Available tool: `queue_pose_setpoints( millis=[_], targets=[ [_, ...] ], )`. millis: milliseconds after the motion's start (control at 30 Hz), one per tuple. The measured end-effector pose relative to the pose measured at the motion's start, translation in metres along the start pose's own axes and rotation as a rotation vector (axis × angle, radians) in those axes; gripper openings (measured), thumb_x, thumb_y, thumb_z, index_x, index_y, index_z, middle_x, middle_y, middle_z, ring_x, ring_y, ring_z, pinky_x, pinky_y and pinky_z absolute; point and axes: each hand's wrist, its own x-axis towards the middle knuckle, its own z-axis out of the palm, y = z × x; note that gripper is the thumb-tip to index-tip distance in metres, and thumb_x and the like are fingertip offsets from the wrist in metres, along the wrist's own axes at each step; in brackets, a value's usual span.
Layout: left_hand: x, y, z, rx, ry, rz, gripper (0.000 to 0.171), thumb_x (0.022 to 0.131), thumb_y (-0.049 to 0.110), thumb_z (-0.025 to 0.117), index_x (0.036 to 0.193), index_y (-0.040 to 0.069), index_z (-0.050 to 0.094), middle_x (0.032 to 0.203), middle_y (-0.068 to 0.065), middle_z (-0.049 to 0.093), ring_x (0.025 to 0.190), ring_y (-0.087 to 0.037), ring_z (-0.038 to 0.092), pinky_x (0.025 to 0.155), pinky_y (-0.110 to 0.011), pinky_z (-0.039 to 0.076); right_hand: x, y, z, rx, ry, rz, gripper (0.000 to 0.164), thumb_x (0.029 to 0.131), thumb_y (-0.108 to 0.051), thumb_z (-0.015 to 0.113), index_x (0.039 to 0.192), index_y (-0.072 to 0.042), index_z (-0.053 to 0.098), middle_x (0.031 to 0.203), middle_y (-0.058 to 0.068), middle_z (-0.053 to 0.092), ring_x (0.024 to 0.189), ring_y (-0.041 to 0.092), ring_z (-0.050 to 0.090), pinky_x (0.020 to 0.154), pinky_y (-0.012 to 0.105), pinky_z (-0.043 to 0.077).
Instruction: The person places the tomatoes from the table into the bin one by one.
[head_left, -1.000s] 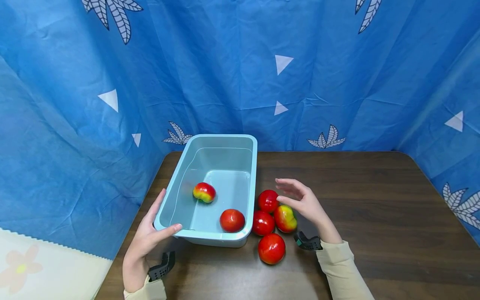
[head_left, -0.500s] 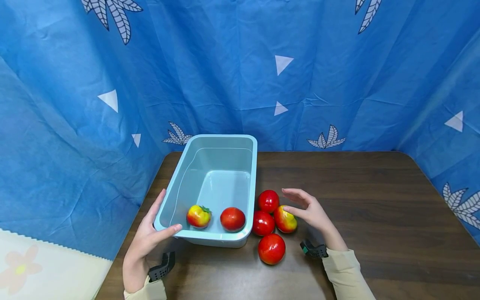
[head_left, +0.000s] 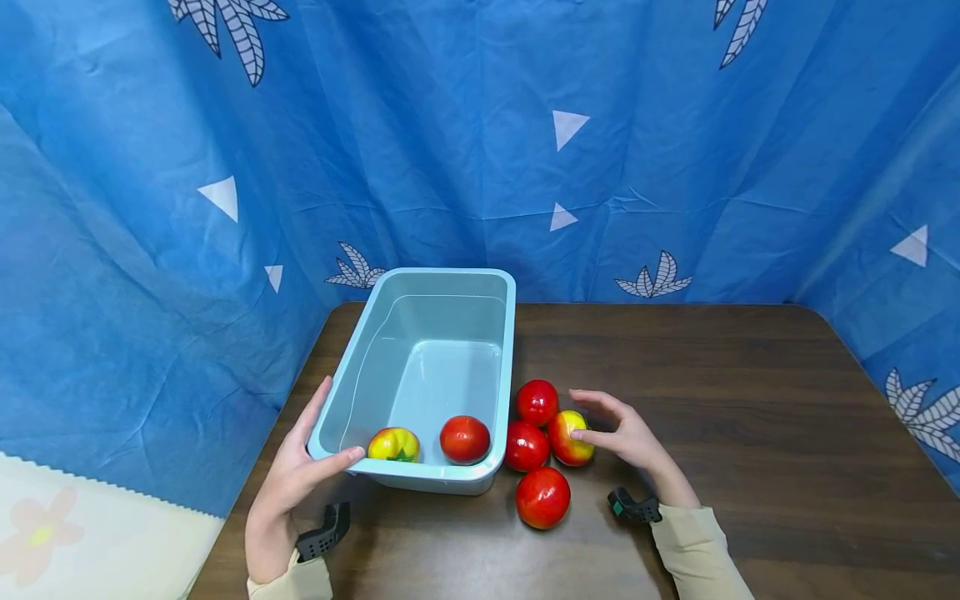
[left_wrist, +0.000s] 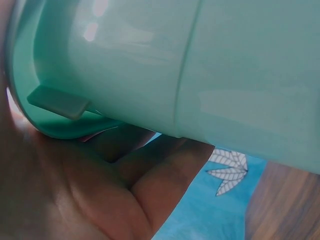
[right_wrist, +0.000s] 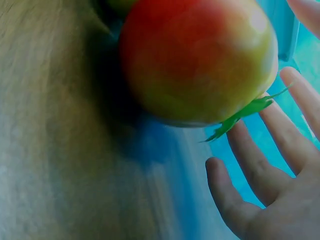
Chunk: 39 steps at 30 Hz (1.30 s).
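Note:
My left hand (head_left: 292, 475) grips the near left corner of a light blue plastic bin (head_left: 450, 315), its thumb over the rim. In the left wrist view the other fingers (left_wrist: 165, 170) lie against the bin's outside, tips hidden. Inside, a yellow-red tomato (head_left: 393, 446) lies at the near left and a red tomato (head_left: 464, 440) at the near right. My right hand (head_left: 626, 433) is at the right side of another red-and-yellow tomato (head_left: 572, 437), fingers spread. The right wrist view shows this tomato's green calyx (right_wrist: 240, 117) facing the fingers; contact is unclear.
Three more red tomatoes stand close by: one behind (head_left: 537, 402), one at the bin's right side (head_left: 527, 447), one nearer the front (head_left: 543, 498). All rest on a dark wooden table (head_left: 750, 417). A blue curtain (head_left: 480, 150) hangs behind and at the sides.
The yellow-red tomato in the bin has rolled to its near left corner and turned over. My right hand has moved down and slightly right beside the red-and-yellow tomato. The left hand stays put.

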Motion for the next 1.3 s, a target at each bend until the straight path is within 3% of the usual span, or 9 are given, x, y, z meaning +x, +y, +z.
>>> queue_pose_setpoints(
  millis=[500, 967, 1300],
  targets=[
    [0.001, -0.001, 0.000, -0.007, -0.001, 0.009, 0.096, 0.076, -0.008, 0.068, 0.151, 0.021, 0.016, 0.149, -0.013, 0.022, 0.117, -0.029, 0.038, 0.085, -0.025, 0.048, -0.003, 0.010, 0.002, 0.050, -0.113, 0.047, 0.064, 0.076, -0.016, 0.074, 0.133, -0.005, 0.047, 0.132, 0.018, 0.047, 0.116, 0.038, 0.045, 0.087, 0.046, 0.044],
    [0.001, -0.001, 0.000, 0.001, 0.004, 0.008, 0.096, 0.076, -0.007, 0.069, 0.151, 0.021, 0.016, 0.150, -0.013, 0.021, 0.117, -0.029, 0.037, 0.086, -0.024, 0.047, -0.002, 0.009, 0.000, -0.011, -0.082, 0.077, 0.059, 0.078, -0.022, 0.074, 0.130, -0.005, 0.050, 0.122, 0.009, 0.055, 0.106, 0.027, 0.053, 0.084, 0.039, 0.047],
    [0.001, 0.000, 0.000, 0.002, 0.001, 0.002, 0.096, 0.076, -0.007, 0.069, 0.151, 0.020, 0.015, 0.151, -0.013, 0.020, 0.117, -0.029, 0.037, 0.086, -0.024, 0.046, -0.002, -0.002, -0.003, -0.029, -0.052, 0.089, 0.055, 0.079, -0.024, 0.073, 0.128, -0.009, 0.053, 0.124, 0.009, 0.054, 0.108, 0.030, 0.052, 0.088, 0.044, 0.044]
  ],
)
